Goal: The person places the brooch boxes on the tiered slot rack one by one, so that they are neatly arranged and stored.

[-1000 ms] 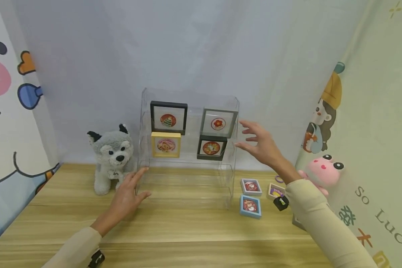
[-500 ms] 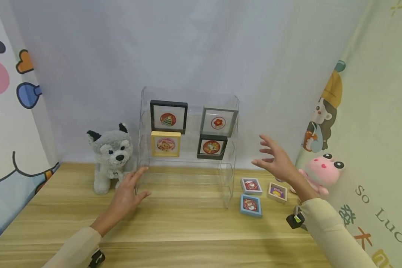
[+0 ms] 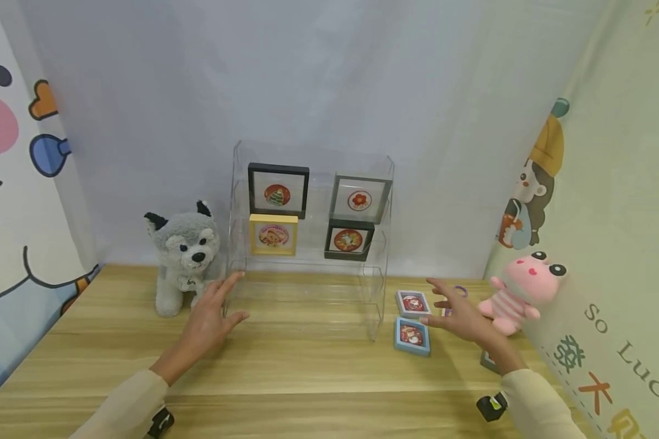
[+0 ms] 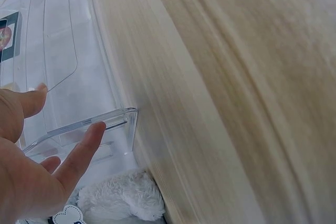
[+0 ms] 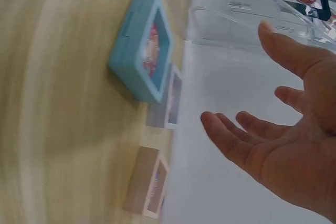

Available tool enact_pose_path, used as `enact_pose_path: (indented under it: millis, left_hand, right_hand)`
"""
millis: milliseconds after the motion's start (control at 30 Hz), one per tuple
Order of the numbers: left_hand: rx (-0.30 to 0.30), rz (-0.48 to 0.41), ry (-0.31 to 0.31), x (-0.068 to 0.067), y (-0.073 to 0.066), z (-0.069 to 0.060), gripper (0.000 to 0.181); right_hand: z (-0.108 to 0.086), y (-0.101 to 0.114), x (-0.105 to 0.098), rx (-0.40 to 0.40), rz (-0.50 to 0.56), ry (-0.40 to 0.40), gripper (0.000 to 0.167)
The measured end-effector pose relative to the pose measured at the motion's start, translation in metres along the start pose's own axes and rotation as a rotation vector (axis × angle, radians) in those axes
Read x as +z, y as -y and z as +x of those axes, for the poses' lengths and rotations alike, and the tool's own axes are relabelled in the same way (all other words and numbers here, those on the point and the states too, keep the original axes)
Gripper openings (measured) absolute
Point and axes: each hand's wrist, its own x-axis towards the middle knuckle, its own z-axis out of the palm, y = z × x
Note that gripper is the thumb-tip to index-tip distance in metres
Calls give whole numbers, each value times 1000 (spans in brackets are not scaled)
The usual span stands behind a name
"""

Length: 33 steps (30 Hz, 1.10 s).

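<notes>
A clear tiered stand (image 3: 302, 329) holds four small frames: a black one (image 3: 278, 166) and a grey one (image 3: 362, 178) above, a yellow one (image 3: 273, 251) and another black one (image 3: 348, 256) below. My left hand (image 3: 205, 320), fingers spread, is at the stand's left side edge (image 4: 126, 113). My right hand (image 3: 461, 317) hovers with parted, empty fingers beside a white frame (image 3: 414, 303) and a blue frame (image 3: 412, 336), partly covering a beige frame. The right wrist view shows the blue frame (image 5: 139, 51), the white frame (image 5: 167, 98) and the beige frame (image 5: 147, 182) past my fingers.
A grey and white plush dog (image 3: 189, 256) sits left of the stand. On the right are a pink plush frog (image 3: 513, 296), a purple ring (image 3: 460, 291) and a grey frame (image 3: 489, 361) partly behind my right forearm. A pale curtain (image 3: 307, 73) hangs behind.
My right hand has come down from beside the grey frame on the stand to over the loose frames at the right. My left hand has stayed at the stand's left side.
</notes>
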Motion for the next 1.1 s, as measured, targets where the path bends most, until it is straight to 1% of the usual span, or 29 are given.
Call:
enact_pose_path:
  millis: [67, 133, 267, 333, 600, 733, 967, 1100]
  left_hand:
    - [-2, -1, 3, 0, 0, 0, 81]
    - [-5, -2, 6, 0, 0, 0, 81]
    - [-11, 0, 11, -1, -1, -1, 81]
    - [-12, -1, 11, -1, -1, 0, 81]
    - [-10, 0, 15, 0, 1, -1, 81]
    - [-13, -4, 13, 0, 0, -1, 81]
    - [-8, 4, 6, 0, 0, 0, 82]
    - [-9, 1, 10, -1, 1, 0, 81]
  right_hand:
    - [-3, -4, 6, 7, 3, 38, 88]
    - [-6, -8, 11, 31, 4, 68, 89]
    - [-9, -14, 19, 66, -3, 107, 89]
    - [-11, -17, 22, 83, 10, 123, 88]
    - [-12, -24, 28, 58, 53, 176, 82]
    - [-10, -26, 30, 57, 41, 183, 81]
    - [-7, -28, 32, 24, -8, 177, 84]
    - [-6, -27, 32, 5, -13, 183, 77]
